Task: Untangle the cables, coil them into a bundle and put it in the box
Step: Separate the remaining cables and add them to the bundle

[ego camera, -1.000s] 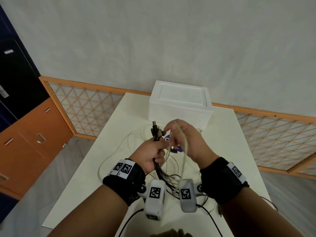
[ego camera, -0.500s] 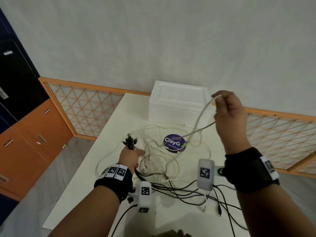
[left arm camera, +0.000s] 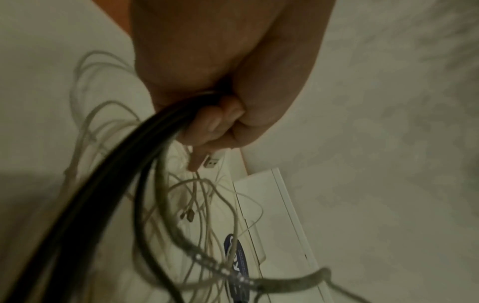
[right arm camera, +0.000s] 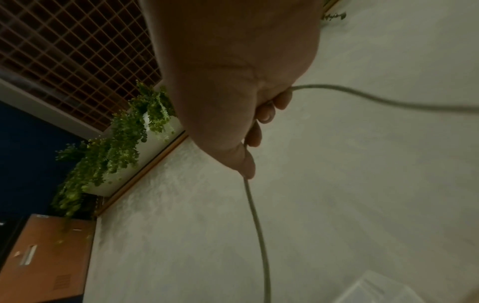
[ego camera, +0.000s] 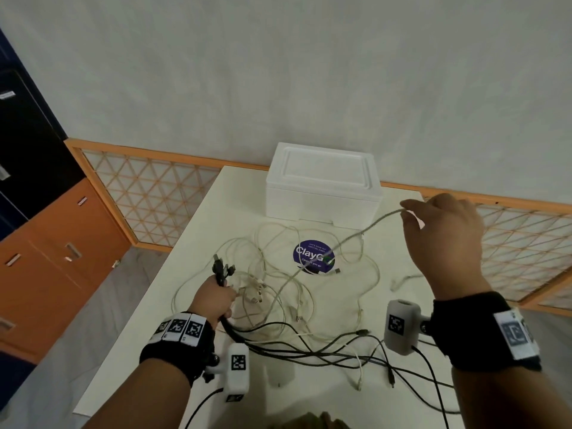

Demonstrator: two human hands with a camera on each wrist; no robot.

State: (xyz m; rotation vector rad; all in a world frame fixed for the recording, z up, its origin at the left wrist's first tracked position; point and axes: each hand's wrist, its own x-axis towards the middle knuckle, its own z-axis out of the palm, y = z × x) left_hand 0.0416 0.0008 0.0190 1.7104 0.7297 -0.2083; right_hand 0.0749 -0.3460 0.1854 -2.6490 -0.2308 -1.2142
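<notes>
Gripping a bunch of black cables (ego camera: 247, 331) low over the white table (ego camera: 198, 243), the left hand (ego camera: 213, 300) has its fingers curled tight round them. The right hand (ego camera: 445, 233) pinches one grey cable (ego camera: 349, 239), raised above the tangle of white cables (ego camera: 278, 292). The closed foam box (ego camera: 322, 184) stands behind.

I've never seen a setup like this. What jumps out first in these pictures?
Probably the tangle of pale and black cables sprawled over the white table. The left hand grips a bunch of cable ends near the table's left side, while the right hand pinches one pale cable lifted in the air. Behind them sits a closed white foam box.
</notes>
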